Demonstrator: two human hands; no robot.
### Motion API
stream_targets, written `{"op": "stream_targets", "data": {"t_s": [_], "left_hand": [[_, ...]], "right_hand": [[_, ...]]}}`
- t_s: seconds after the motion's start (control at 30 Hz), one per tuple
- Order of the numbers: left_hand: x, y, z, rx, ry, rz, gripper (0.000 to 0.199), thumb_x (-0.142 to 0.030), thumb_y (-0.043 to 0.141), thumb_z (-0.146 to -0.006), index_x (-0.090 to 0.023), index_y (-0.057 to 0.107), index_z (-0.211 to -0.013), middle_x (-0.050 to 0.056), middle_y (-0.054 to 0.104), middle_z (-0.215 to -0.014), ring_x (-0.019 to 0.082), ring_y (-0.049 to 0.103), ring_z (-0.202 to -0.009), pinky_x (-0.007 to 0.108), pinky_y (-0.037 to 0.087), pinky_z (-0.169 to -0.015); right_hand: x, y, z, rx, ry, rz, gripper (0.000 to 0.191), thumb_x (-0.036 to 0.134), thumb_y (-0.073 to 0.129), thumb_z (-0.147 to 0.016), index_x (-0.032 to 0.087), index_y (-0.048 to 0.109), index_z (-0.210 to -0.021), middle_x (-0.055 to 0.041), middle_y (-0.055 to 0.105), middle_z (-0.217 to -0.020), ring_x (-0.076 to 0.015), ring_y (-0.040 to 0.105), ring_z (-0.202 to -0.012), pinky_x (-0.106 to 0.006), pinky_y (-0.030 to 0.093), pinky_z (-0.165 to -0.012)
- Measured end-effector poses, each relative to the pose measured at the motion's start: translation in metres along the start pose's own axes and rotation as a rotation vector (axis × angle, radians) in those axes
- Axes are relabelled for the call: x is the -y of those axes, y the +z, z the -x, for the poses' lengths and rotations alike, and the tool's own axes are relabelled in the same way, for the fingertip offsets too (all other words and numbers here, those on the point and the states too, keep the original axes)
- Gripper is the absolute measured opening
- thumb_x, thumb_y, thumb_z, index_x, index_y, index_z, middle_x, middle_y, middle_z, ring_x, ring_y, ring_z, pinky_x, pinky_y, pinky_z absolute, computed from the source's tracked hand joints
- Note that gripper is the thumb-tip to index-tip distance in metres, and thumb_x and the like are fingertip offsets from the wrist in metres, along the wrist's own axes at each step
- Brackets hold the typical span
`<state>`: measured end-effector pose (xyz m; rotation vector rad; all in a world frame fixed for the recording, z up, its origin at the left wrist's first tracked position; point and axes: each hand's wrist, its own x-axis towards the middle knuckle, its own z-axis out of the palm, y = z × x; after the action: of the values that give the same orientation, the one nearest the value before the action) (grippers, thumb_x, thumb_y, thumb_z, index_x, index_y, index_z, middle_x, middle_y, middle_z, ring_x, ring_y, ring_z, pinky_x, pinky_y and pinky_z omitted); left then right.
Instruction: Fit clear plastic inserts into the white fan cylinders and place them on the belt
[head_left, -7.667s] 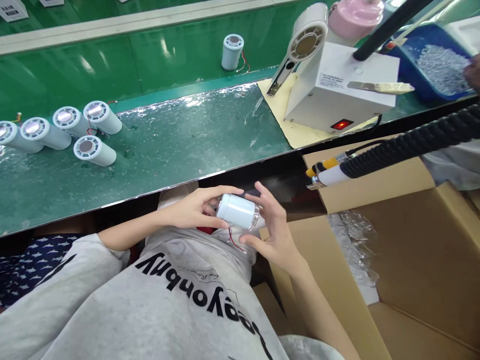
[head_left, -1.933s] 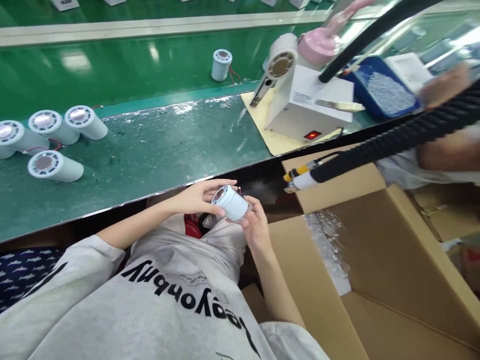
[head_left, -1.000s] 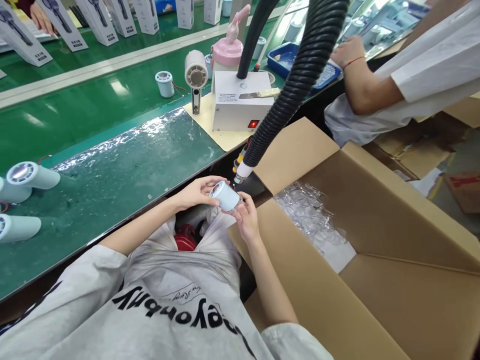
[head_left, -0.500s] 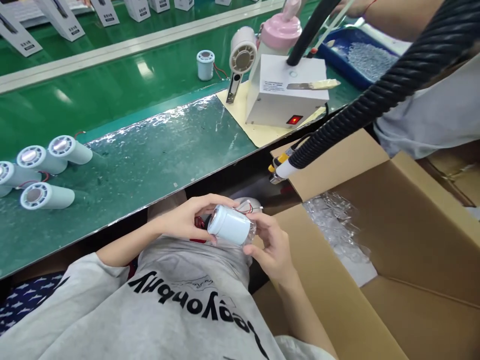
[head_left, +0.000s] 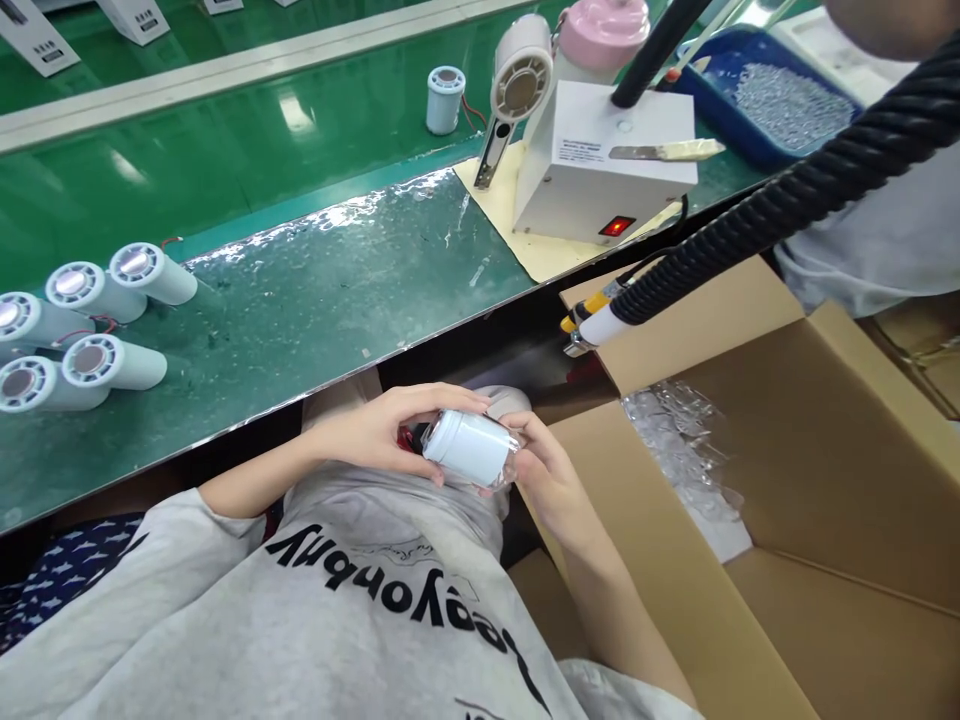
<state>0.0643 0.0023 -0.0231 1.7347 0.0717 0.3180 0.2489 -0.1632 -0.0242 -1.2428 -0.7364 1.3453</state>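
Above my lap, a pale blue cylinder [head_left: 472,450] with a clear plastic sleeve lies on its side between both hands. My left hand [head_left: 397,430] is closed round its left end, thumb below and fingers along the top. At the opposite end, my right hand [head_left: 551,470] pinches the clear sleeve near its rim. Dark and red bits show behind the left palm, too hidden to name. On the bench to the left lie several like cylinders [head_left: 135,365] with round vented ends, some with red wires. Another cylinder [head_left: 445,100] stands upright on the green belt.
A white box-shaped machine [head_left: 600,185] with a lit red switch stands behind a black corrugated hose [head_left: 720,240]. Beside it are a handheld fan [head_left: 521,85] and a pink-lidded bottle [head_left: 604,35]. An open carton [head_left: 847,440] holds clear plastic pieces [head_left: 679,440]. A co-worker's sleeve [head_left: 877,230] is at right.
The wires at the cylinder's right end no longer show. My right fingers have drawn in closer round the clear sleeve. The view has shifted, and one more cylinder shows at far left.
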Motion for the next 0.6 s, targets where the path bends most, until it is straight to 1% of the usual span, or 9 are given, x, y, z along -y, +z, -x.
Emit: {"op": "stream_targets", "data": {"t_s": [0.1, 0.17, 0.27, 0.4, 0.47, 0.53, 0.6], "left_hand": [[-0.0001, 0.0003, 0.0009, -0.001, -0.005, 0.003, 0.075, -0.031, 0.092, -0.076, -0.03, 0.063, -0.146, 0.014, 0.062, -0.152, 0.031, 0.059, -0.142, 0.047, 0.047, -0.12], [-0.0001, 0.0005, 0.0016, -0.002, 0.014, 0.016, 0.074, -0.03, 0.091, -0.077, -0.031, 0.064, -0.145, 0.014, 0.063, -0.152, 0.031, 0.059, -0.142, 0.046, 0.048, -0.119], [-0.0005, 0.0004, 0.0022, 0.002, 0.04, 0.019, 0.071, -0.027, 0.091, -0.078, -0.03, 0.065, -0.144, 0.014, 0.063, -0.152, 0.031, 0.058, -0.143, 0.046, 0.049, -0.118], [-0.0014, -0.0005, 0.0023, 0.008, 0.01, -0.009, 0.069, -0.03, 0.091, -0.076, -0.031, 0.068, -0.141, 0.014, 0.062, -0.153, 0.033, 0.059, -0.142, 0.049, 0.047, -0.119], [-0.0016, -0.0004, 0.0022, 0.006, 0.005, -0.021, 0.067, -0.029, 0.092, -0.076, -0.031, 0.069, -0.139, 0.014, 0.061, -0.154, 0.033, 0.06, -0.141, 0.049, 0.047, -0.118], [-0.0018, 0.0005, 0.002, 0.004, 0.015, -0.039, 0.065, -0.027, 0.091, -0.076, -0.031, 0.071, -0.137, 0.014, 0.063, -0.151, 0.033, 0.062, -0.138, 0.048, 0.049, -0.117], [-0.0022, 0.0025, 0.0019, -0.004, 0.028, -0.056, 0.062, -0.028, 0.09, -0.077, -0.031, 0.071, -0.136, 0.013, 0.066, -0.146, 0.032, 0.064, -0.135, 0.046, 0.05, -0.115]], "right_hand": [[-0.0018, -0.0003, -0.0008, 0.046, 0.14, -0.058, 0.062, 0.08, 0.073, -0.08, 0.024, 0.054, -0.1, 0.0019, 0.067, -0.073, -0.0152, 0.065, -0.051, -0.028, 0.059, -0.047], [-0.0014, 0.0008, -0.0017, 0.076, 0.195, -0.083, 0.066, 0.083, 0.071, -0.079, 0.023, 0.052, -0.098, 0.0023, 0.068, -0.067, -0.0149, 0.065, -0.047, -0.025, 0.056, -0.044], [0.0006, 0.0039, -0.0036, 0.111, 0.231, -0.114, 0.069, 0.089, 0.067, -0.076, 0.024, 0.05, -0.095, 0.0034, 0.067, -0.06, -0.0151, 0.064, -0.043, -0.022, 0.05, -0.038], [0.0032, 0.0069, -0.006, 0.152, 0.272, -0.122, 0.069, 0.091, 0.061, -0.079, 0.025, 0.049, -0.094, 0.0026, 0.069, -0.059, -0.0147, 0.062, -0.04, -0.021, 0.048, -0.036], [0.0035, 0.0072, -0.0068, 0.162, 0.309, -0.133, 0.071, 0.093, 0.06, -0.077, 0.025, 0.049, -0.095, 0.0021, 0.069, -0.059, -0.0152, 0.062, -0.04, -0.021, 0.047, -0.035], [0.0023, 0.007, -0.0073, 0.171, 0.346, -0.14, 0.074, 0.096, 0.059, -0.075, 0.025, 0.05, -0.095, 0.0012, 0.069, -0.058, -0.0164, 0.062, -0.039, -0.022, 0.046, -0.033], [-0.0007, 0.0059, -0.0068, 0.198, 0.361, -0.127, 0.077, 0.098, 0.053, -0.075, 0.024, 0.053, -0.094, -0.0001, 0.067, -0.056, -0.0168, 0.059, -0.036, -0.022, 0.042, -0.029]]}}
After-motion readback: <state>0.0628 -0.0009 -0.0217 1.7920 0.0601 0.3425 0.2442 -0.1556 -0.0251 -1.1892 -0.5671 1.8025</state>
